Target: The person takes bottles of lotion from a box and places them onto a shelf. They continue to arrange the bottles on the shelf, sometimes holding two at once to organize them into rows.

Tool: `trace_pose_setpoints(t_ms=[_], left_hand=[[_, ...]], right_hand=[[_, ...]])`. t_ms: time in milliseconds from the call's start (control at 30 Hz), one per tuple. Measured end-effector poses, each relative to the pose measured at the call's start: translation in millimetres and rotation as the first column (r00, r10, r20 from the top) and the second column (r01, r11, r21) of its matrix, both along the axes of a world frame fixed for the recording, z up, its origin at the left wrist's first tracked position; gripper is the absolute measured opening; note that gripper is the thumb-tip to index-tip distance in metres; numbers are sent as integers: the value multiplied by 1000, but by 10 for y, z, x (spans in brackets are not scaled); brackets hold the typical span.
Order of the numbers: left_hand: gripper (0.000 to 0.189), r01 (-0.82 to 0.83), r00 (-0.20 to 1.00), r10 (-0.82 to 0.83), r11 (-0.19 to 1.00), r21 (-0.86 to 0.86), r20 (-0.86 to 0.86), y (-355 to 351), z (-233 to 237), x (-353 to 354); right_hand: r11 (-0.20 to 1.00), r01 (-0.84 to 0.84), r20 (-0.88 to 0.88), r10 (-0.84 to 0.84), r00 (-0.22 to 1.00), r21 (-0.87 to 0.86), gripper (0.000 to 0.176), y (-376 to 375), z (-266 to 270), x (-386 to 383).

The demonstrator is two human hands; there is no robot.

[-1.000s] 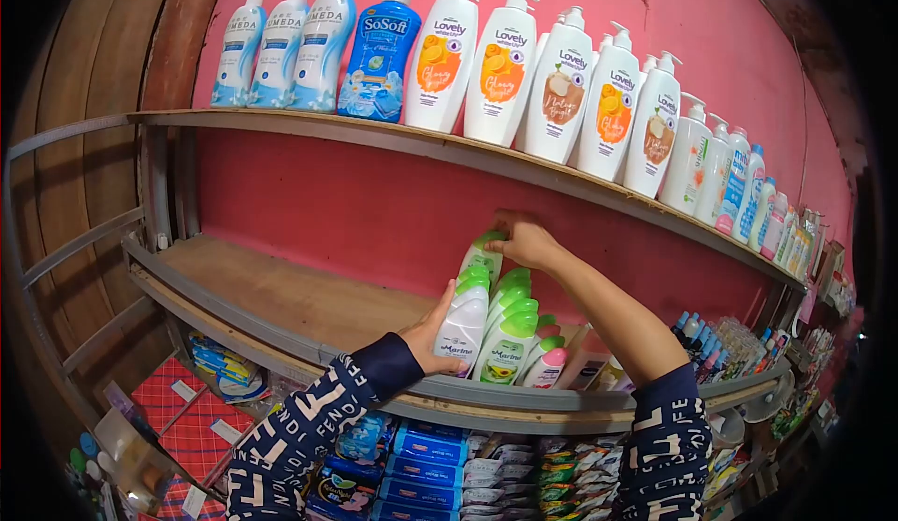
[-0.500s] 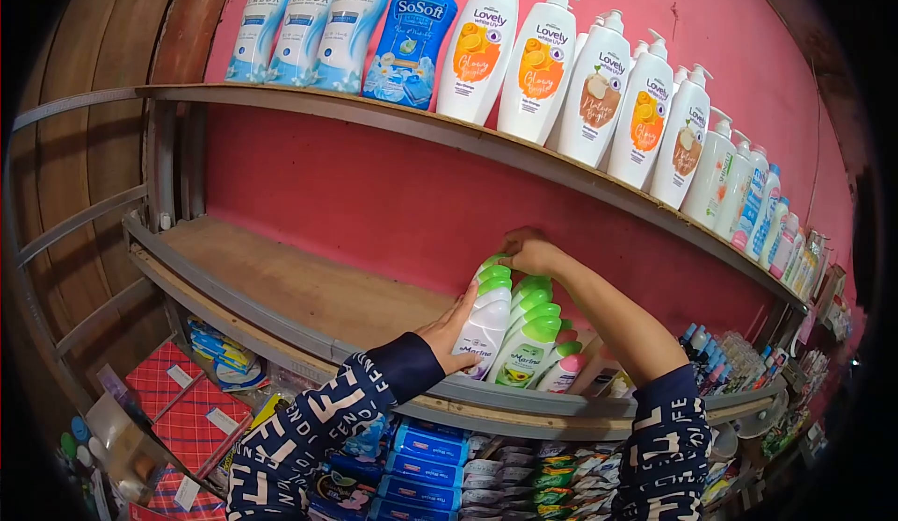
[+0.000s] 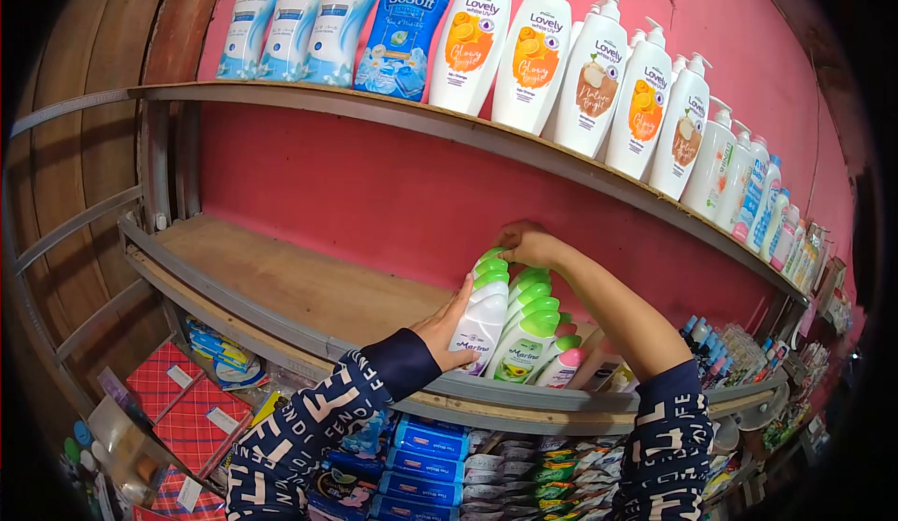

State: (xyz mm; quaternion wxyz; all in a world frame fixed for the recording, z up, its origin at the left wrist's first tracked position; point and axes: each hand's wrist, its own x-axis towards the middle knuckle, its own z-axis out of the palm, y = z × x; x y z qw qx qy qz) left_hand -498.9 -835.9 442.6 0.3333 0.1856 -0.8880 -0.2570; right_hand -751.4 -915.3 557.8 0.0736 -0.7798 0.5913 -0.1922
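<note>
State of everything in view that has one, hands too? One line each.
Left hand: open, against front white bottle
Right hand: bent over rear green caps, grip unclear
Front white bottle: upright, capped
Front avocado bottle: upright, cap on
Orange-label pump bottles: upright
Blue bottle: upright
Blue packs: stacked
</note>
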Motion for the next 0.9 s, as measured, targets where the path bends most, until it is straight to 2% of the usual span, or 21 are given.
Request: trace_pose_setpoints(t_ms=[233, 333, 433, 733, 900], left_hand=[[112, -6, 1000, 6, 1000, 0, -5, -10, -13, -10], [112, -12, 1000, 12, 1000, 13, 0, 14, -3, -8], [111, -18, 1000, 18, 1000, 8, -5, 11, -9, -16], [109, -11, 1000, 11, 1000, 17, -1, -19, -29, -15], [110, 18, 1000, -18, 1000, 18, -12, -20, -23, -8]], right_hand=[[991, -123, 66, 120, 991, 45, 33, -38, -34, -68], [994, -92, 69, 88, 994, 64, 29, -21, -31, -2], [997, -72, 35, 73, 997, -21, 24, 53, -15, 85], [994, -95, -143, 86, 986, -54, 24, -15, 33, 130], [995, -69, -142, 58, 988, -74, 25, -29, 19, 98]])
